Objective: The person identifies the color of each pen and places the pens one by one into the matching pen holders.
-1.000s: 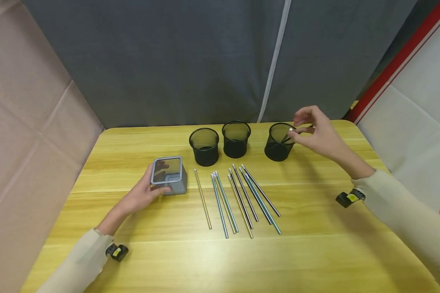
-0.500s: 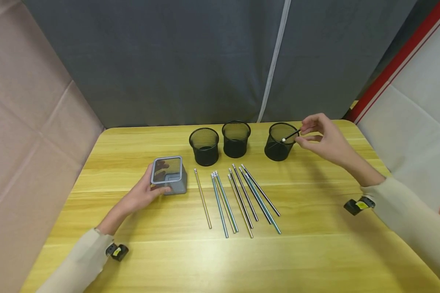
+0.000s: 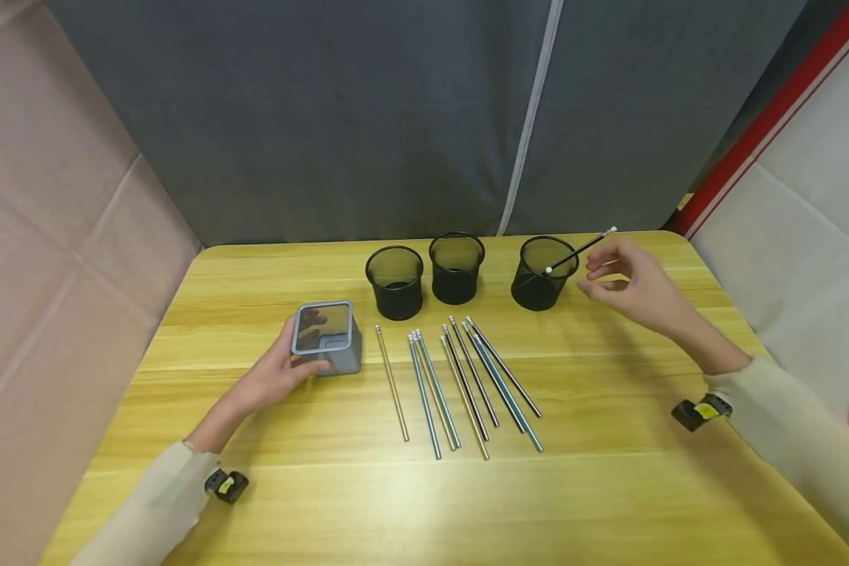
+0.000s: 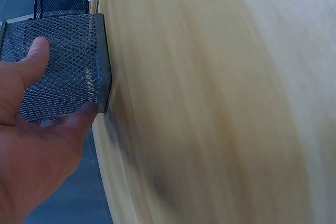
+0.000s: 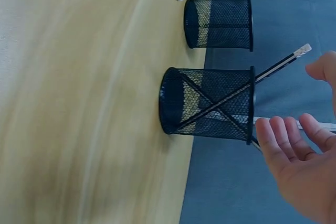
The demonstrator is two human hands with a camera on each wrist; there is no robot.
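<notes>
On the surface (image 3: 594, 495), black pencils (image 5: 275, 68) cross eraser-up in the right cup (image 3: 534, 297); left hand (image 3: 276, 376) grips mesh holder (image 3: 347, 358), right hand (image 3: 637, 289) loose.

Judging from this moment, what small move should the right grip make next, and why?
Probably reach to the table for another dark pencil: the right grip looks empty beside the rightmost cup, where two dark pencils already lean.

A dark grey fabric curtain (image 3: 311, 118) hangs behind a yellow wood-grain desk (image 3: 339, 511), flanked by pale pink cloth (image 3: 64, 204) and a red-edged white sheet (image 3: 821, 173).
</notes>
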